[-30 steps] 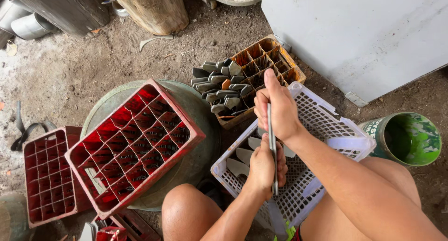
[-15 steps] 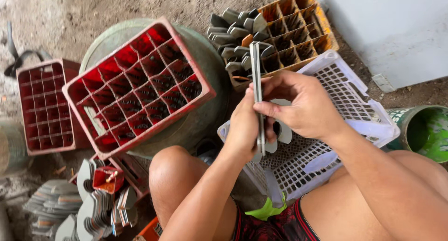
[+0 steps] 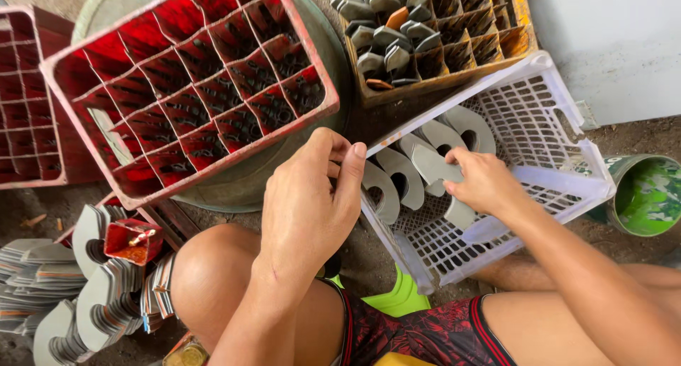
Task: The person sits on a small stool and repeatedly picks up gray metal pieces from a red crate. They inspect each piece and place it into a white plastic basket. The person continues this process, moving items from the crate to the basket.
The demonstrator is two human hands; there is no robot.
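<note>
Here the right hand (image 3: pixel 482 181) pinches a grey cutout piece (image 3: pixel 434 164) inside the white basket (image 3: pixel 539 89). The left hand (image 3: pixel 312 203) hovers beside the basket's rim, fingers curled together, holding nothing visible.

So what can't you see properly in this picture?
- Head view: the left hand covers its own fingertips, so whether it pinches anything can't be told.
- The grey piece is partly under the right hand.
- The green bucket and far red crate are cut off by the edges.
</note>
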